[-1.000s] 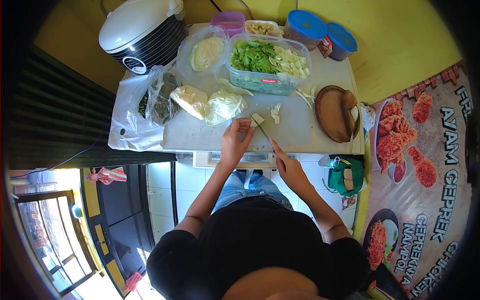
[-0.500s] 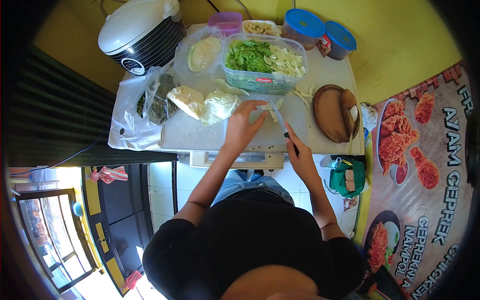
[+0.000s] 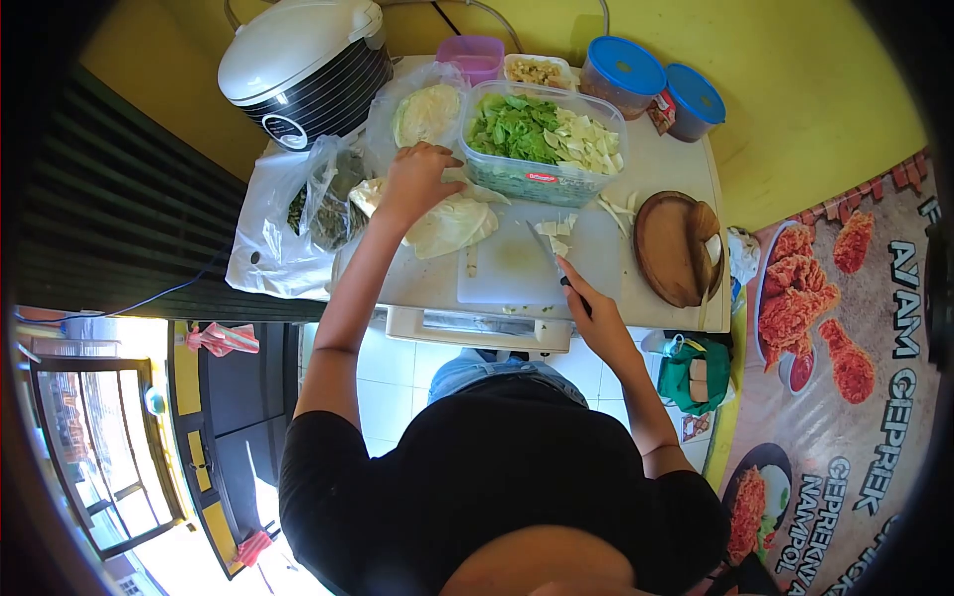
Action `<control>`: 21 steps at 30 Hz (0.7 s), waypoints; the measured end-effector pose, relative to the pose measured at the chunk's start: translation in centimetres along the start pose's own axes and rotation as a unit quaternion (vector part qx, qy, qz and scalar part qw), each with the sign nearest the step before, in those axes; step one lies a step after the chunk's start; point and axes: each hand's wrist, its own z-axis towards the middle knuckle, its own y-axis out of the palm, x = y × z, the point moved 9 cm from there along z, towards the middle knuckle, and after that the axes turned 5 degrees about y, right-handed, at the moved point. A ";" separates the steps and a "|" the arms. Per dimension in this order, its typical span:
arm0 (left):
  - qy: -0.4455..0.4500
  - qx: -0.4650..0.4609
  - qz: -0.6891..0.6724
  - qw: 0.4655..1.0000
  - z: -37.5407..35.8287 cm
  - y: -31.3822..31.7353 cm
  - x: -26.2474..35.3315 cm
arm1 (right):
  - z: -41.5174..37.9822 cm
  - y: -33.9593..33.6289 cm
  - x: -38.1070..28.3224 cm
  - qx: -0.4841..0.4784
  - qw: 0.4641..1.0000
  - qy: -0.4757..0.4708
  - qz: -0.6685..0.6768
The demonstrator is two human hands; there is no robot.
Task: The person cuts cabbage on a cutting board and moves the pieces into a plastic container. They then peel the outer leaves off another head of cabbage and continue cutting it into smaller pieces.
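Observation:
With fingers apart, my left hand (image 3: pixel 419 181) is over the cabbage pieces (image 3: pixel 452 226) on the left of the table; whether it touches them is hard to see. In my right hand (image 3: pixel 599 320) is a knife (image 3: pixel 546 246), its blade pointing away over the white cutting board (image 3: pixel 512 275). Cut cabbage bits (image 3: pixel 559 236) lie beside the blade tip. Behind the board stands a clear plastic container (image 3: pixel 537 184) with chopped green leaves (image 3: pixel 512 129) and cut cabbage (image 3: pixel 588 142). A cabbage half (image 3: pixel 425 116) sits in a plastic bag beyond my left hand.
A round wooden mortar (image 3: pixel 664 253) with a pestle stands on the right. Blue-lidded tubs (image 3: pixel 624 65), a purple container (image 3: pixel 471 52) and a small food tray (image 3: pixel 538 72) line the back. A rice cooker (image 3: pixel 303 74) and a bag of dark leaves (image 3: pixel 333 204) are left.
My left hand has moved left from above the cutting board to the cabbage pieces. My right hand still holds the knife over the board. The camera view has shifted slightly.

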 end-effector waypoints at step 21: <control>0.087 -0.024 -0.085 0.992 -6.1 1.2 11.3 | -0.3 -0.8 1.0 0.042 0.996 0.072 0.044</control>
